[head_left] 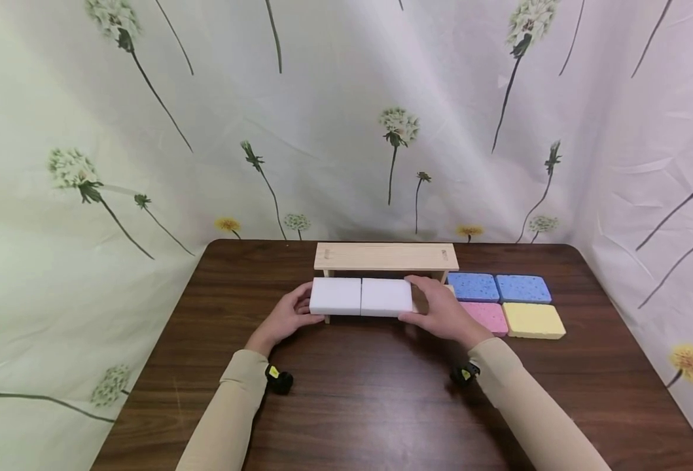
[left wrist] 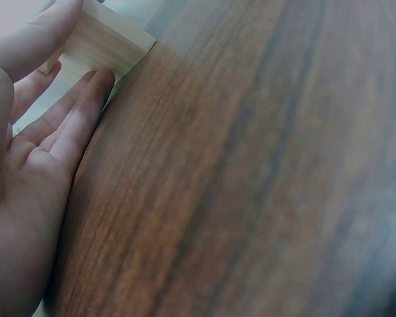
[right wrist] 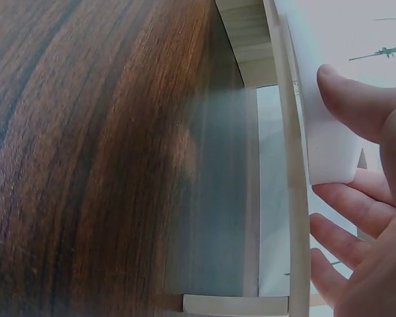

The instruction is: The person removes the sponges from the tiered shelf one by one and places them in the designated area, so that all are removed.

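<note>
Two white sponges (head_left: 336,296) lie side by side, long and level, on a front board of the wooden rack (head_left: 386,256). At the left end of the left sponge is my left hand (head_left: 284,319), thumb along the front and fingers at the end; in the left wrist view its lower fingers are near a wooden leg (left wrist: 112,43). My right hand (head_left: 445,313) grips the right sponge (head_left: 387,296) at its right end. The right wrist view shows that thumb on the sponge's front face (right wrist: 330,142), with fingers at its end, above the thin board (right wrist: 297,198).
Right of the rack, two blue sponges (head_left: 523,288), a pink sponge (head_left: 486,318) and a yellow sponge (head_left: 533,320) lie in two rows on the dark wooden table (head_left: 375,405). A flower-printed curtain (head_left: 334,131) stands behind the table and along both sides.
</note>
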